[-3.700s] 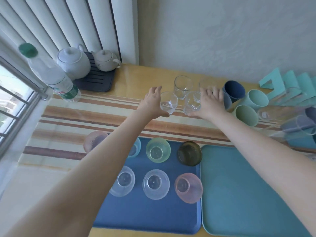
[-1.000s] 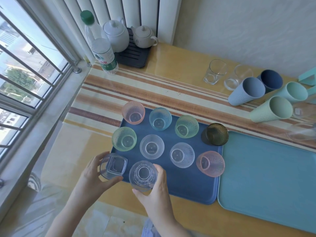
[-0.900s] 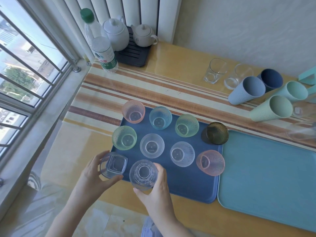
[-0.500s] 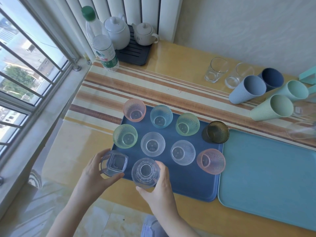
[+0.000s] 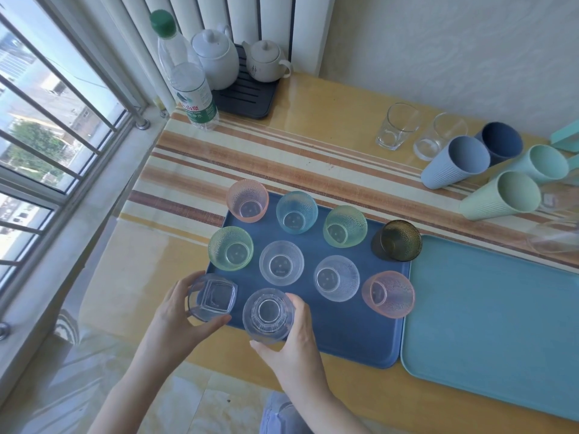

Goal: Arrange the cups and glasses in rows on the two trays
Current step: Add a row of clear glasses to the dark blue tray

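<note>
My left hand (image 5: 178, 317) grips a clear square-based glass (image 5: 212, 297) at the near left corner of the dark blue tray (image 5: 347, 333). My right hand (image 5: 293, 343) grips a clear round glass (image 5: 268, 315) beside it, at the tray's near edge. Several textured cups stand on that tray in two rows: pink (image 5: 248, 204), blue (image 5: 296, 212), green (image 5: 344, 226) and dark (image 5: 397, 240) behind; green (image 5: 231, 252), two clear and pink (image 5: 388, 294) in front. The light blue tray (image 5: 488, 324) lies to the right with nothing on it.
Two clear glasses (image 5: 398, 125) stand at the back right beside several ribbed cups (image 5: 454, 162) lying on their sides. A water bottle (image 5: 188, 79) and two teapots (image 5: 216, 57) on a black tray are at the back left. A window runs along the left.
Since 3.7 s ago both hands have carried the two clear glasses from the back of the table to the dark blue tray's near left corner. In the last second they have barely moved.
</note>
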A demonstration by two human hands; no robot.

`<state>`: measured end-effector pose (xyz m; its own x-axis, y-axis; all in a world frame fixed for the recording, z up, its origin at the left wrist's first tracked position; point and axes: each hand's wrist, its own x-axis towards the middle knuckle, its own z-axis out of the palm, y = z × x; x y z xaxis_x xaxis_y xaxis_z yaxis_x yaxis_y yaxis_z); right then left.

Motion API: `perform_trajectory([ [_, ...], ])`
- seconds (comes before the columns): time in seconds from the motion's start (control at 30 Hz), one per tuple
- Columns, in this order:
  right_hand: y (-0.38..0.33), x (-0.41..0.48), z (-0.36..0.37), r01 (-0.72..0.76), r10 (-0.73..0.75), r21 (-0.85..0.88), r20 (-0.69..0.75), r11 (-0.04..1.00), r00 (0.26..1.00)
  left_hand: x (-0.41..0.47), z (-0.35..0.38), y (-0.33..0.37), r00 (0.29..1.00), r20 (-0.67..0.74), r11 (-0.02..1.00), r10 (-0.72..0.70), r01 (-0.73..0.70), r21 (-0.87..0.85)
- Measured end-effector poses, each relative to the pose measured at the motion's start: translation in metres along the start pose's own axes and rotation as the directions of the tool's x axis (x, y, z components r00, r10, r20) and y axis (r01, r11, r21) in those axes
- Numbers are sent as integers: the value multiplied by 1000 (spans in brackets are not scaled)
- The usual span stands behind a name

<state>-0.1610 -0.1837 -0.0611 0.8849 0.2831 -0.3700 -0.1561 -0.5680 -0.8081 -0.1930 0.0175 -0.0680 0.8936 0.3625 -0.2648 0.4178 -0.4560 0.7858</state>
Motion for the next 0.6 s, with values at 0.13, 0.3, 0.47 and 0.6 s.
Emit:
perform_trajectory([
  [0.13,0,0,0,2,-2,-2,5,1000,1000,0,-2,4,1000,17,1000,-16,16,-10],
  [0.3,2,-1,-1,-12,11,18,47,1000,999,-5,-5,12,998,40,998,-41,39,40],
  [0.47,5,-9,-18,-70,62,80,94,994,994,-15,-17,32,996,-89,1000,-13,13,3],
  [0.6,11,-19,-54,-1,0,55,18,998,1000,6,-22,73,986,-103,991,131,-127,42],
])
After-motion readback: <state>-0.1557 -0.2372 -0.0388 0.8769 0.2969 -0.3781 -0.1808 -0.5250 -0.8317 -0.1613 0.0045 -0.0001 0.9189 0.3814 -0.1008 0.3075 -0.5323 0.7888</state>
